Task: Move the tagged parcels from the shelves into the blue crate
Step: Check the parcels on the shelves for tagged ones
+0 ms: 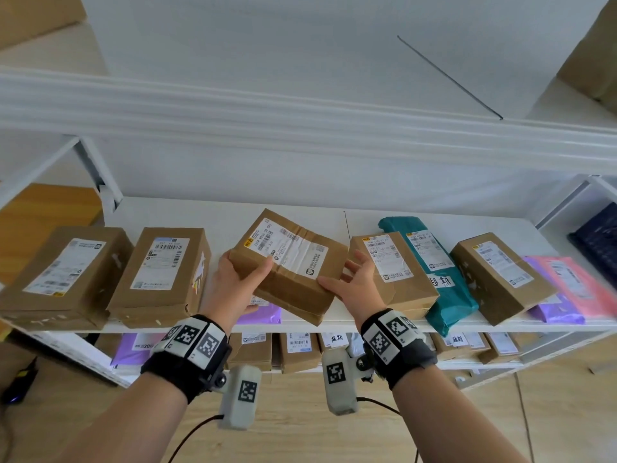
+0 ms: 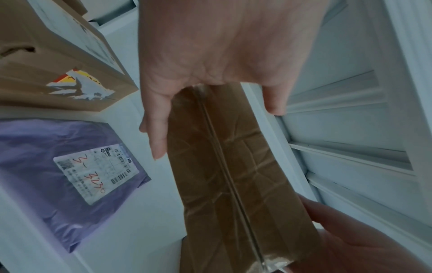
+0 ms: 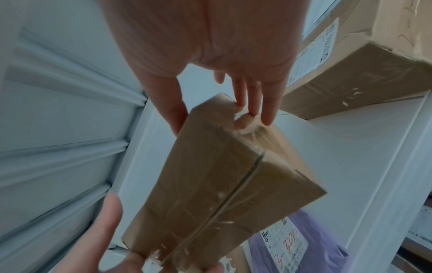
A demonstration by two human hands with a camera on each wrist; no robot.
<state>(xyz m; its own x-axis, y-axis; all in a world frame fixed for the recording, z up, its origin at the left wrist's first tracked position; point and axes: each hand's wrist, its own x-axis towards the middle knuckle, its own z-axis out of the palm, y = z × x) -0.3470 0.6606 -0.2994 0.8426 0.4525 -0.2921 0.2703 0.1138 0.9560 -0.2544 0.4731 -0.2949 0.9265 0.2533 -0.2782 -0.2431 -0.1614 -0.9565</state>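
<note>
1. Two labelled brown cardboard boxes (image 1: 160, 275) lie on the white shelf (image 1: 187, 208), far left
2. The left hand (image 1: 233, 289) clamps the tape-wrapped brown parcel (image 1: 290, 265), thumb on top, lifted and tilted above the shelf
3. The right hand (image 1: 357, 285) pinches its other end
4. A teal plastic mailer (image 1: 430, 272) lies further right

bright even head view, bowed edges, wrist views dim (bluish), slightly blurred
</note>
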